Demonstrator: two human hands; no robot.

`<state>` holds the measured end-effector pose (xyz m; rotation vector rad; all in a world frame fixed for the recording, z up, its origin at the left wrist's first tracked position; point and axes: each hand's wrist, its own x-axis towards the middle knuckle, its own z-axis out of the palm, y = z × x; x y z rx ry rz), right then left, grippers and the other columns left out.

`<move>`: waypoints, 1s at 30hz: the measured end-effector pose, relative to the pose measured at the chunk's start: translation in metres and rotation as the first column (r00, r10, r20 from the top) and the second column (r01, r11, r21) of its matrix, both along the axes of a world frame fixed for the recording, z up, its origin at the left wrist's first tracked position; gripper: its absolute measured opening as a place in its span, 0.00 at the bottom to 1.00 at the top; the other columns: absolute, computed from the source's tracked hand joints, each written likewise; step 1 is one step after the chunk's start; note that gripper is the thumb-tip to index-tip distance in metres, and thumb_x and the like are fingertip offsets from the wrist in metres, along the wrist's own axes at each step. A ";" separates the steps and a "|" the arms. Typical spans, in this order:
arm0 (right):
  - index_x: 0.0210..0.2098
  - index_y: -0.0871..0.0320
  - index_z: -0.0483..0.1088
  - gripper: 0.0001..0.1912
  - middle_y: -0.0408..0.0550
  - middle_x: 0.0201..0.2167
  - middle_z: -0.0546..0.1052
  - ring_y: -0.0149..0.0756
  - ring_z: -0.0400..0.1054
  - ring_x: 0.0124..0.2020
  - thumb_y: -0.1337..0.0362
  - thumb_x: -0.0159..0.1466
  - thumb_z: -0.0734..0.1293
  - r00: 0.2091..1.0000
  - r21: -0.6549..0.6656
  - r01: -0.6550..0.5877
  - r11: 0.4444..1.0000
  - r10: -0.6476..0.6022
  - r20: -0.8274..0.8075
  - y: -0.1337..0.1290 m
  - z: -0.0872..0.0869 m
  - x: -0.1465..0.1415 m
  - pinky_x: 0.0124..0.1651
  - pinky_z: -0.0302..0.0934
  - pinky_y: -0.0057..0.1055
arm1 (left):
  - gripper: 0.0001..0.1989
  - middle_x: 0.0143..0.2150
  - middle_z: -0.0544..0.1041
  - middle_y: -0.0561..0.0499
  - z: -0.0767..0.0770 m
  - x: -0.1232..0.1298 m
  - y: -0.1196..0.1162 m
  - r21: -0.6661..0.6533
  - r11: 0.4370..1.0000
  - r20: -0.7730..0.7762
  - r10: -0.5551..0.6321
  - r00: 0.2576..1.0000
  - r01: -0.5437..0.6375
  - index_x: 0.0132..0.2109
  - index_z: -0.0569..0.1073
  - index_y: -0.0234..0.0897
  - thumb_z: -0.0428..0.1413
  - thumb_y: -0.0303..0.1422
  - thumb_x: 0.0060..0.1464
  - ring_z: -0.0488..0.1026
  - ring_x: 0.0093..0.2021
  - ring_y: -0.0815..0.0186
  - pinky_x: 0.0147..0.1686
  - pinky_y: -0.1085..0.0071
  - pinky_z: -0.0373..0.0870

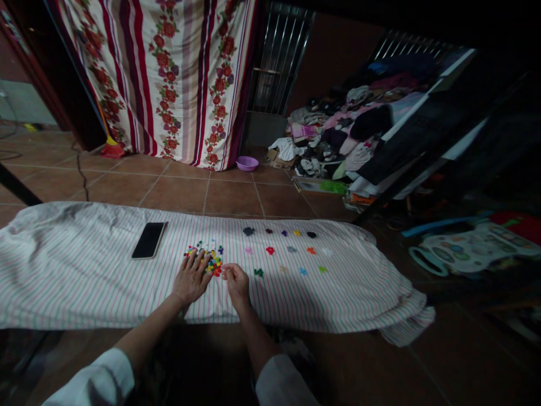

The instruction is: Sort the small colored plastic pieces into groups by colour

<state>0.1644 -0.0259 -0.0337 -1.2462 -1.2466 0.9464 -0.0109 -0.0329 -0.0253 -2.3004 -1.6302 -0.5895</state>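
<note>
My left hand (pixel 192 279) lies with spread fingers on a pile of small multicoloured pieces (pixel 215 262). Just right of the pile, my right hand (pixel 236 282) has its fingers curled together; anything between them is too small to make out. Further right, small groups sorted by colour form three rows on the striped cloth (pixel 105 282). Among them are a dark grey group (pixel 248 231), a red one (pixel 270 250), an orange one (pixel 311 251), a dark green one (pixel 258 273) and a light green one (pixel 323 269).
A phone (pixel 149 241) lies on the cloth left of the pile. Beyond, on the tiled floor, are a purple basin (pixel 247 163), a red broom (pixel 112 148) and a heap of clothes (pixel 329 132). A floral curtain (pixel 186 79) hangs behind.
</note>
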 end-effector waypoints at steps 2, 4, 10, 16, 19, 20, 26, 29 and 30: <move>0.32 0.55 0.73 0.11 0.43 0.26 0.77 0.34 0.70 0.28 0.62 0.58 0.59 1.000 -0.006 -0.005 1.000 0.005 -0.006 0.000 -0.001 0.000 0.33 0.65 0.28 | 0.27 0.65 0.65 0.43 0.004 0.002 0.006 -0.022 1.000 0.007 -0.011 1.000 0.011 0.63 0.64 0.38 0.43 0.44 0.62 0.57 0.67 0.47 0.61 0.47 0.57; 0.32 0.55 0.74 0.11 0.43 0.27 0.77 0.34 0.70 0.28 0.62 0.59 0.59 1.000 -0.010 -0.007 1.000 0.007 -0.011 0.000 -0.001 0.000 0.33 0.65 0.28 | 0.26 0.65 0.65 0.44 0.007 0.005 0.011 -0.035 0.999 0.024 -0.029 0.999 0.030 0.64 0.64 0.40 0.43 0.43 0.62 0.57 0.67 0.48 0.62 0.46 0.55; 0.32 0.55 0.74 0.12 0.43 0.26 0.77 0.33 0.70 0.28 0.62 0.58 0.59 1.000 -0.029 -0.010 1.000 0.010 0.003 -0.001 0.003 0.001 0.33 0.65 0.27 | 0.26 0.66 0.63 0.43 0.008 0.006 0.019 -0.047 0.999 0.077 -0.014 0.997 0.018 0.64 0.63 0.43 0.44 0.43 0.62 0.50 0.70 0.46 0.63 0.42 0.51; 0.32 0.55 0.74 0.12 0.42 0.23 0.75 0.34 0.70 0.27 0.62 0.58 0.59 1.000 -0.055 -0.007 0.998 0.008 0.030 -0.003 0.008 0.002 0.33 0.64 0.27 | 0.25 0.66 0.63 0.42 0.008 -0.002 0.032 -0.103 0.993 0.054 -0.060 0.997 0.065 0.63 0.64 0.43 0.41 0.42 0.63 0.55 0.68 0.50 0.62 0.43 0.52; 0.32 0.55 0.74 0.12 0.42 0.23 0.75 0.34 0.70 0.27 0.62 0.58 0.59 0.999 -0.058 -0.008 0.998 0.010 0.030 -0.003 0.008 0.002 0.32 0.64 0.27 | 0.24 0.65 0.64 0.43 0.009 -0.001 0.036 -0.087 0.991 0.043 -0.099 0.994 0.102 0.63 0.64 0.44 0.41 0.40 0.63 0.57 0.67 0.51 0.61 0.43 0.55; 0.32 0.55 0.74 0.12 0.42 0.23 0.76 0.34 0.70 0.27 0.62 0.58 0.59 1.000 -0.056 -0.009 0.998 0.011 0.029 -0.003 0.008 0.002 0.32 0.64 0.28 | 0.23 0.65 0.65 0.43 0.010 0.000 0.037 -0.078 0.991 0.040 -0.110 0.993 0.112 0.62 0.65 0.44 0.41 0.40 0.63 0.58 0.67 0.51 0.60 0.43 0.56; 0.31 0.55 0.74 0.11 0.42 0.24 0.76 0.34 0.70 0.27 0.63 0.58 0.59 1.000 -0.057 -0.016 0.998 0.017 0.015 -0.003 0.010 0.001 0.32 0.64 0.28 | 0.24 0.64 0.67 0.43 0.011 0.005 0.029 -0.008 0.989 0.055 -0.146 0.988 0.147 0.64 0.63 0.43 0.43 0.39 0.63 0.57 0.67 0.52 0.62 0.45 0.55; 0.32 0.55 0.73 0.11 0.42 0.25 0.76 0.34 0.71 0.27 0.63 0.58 0.59 1.000 -0.053 -0.019 0.998 0.020 0.015 -0.004 0.011 0.001 0.32 0.64 0.28 | 0.25 0.66 0.64 0.44 0.012 0.004 0.021 0.008 0.990 0.044 -0.140 0.989 0.140 0.65 0.62 0.42 0.43 0.40 0.63 0.55 0.68 0.53 0.64 0.48 0.54; 0.31 0.55 0.73 0.11 0.42 0.25 0.76 0.34 0.70 0.27 0.63 0.58 0.59 1.000 -0.045 -0.019 0.999 0.020 0.017 -0.004 0.012 0.001 0.32 0.64 0.28 | 0.25 0.66 0.64 0.44 0.012 0.004 0.018 0.006 0.990 0.030 -0.144 0.989 0.144 0.65 0.62 0.42 0.43 0.40 0.63 0.55 0.68 0.53 0.64 0.49 0.54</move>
